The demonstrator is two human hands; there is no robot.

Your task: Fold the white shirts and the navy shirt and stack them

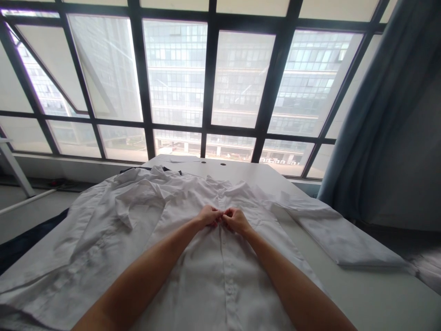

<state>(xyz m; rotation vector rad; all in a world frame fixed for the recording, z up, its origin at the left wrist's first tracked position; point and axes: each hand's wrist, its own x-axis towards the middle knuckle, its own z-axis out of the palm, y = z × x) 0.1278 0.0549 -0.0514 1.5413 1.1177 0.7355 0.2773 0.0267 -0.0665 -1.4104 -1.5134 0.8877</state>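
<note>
Below the big window (pixel 206 78), a white table (pixel 361 294) carries a white shirt (pixel 206 276); left hand (pixel 208 215) and right hand (pixel 236 219) pinch its placket at frame centre.

A white shirt (pixel 206 257) lies spread on the white worktop (pixel 372 289) before a large window (pixel 213 78). The left hand (pixel 209 215) and right hand (pixel 235 219) pinch its button placket, fingertips nearly touching.

I see a plain white shirt (pixel 213 271) on a white desk (pixel 372 294), a grey-blue curtain (pixel 382 128), and black window frames (pixel 210 78).
</note>
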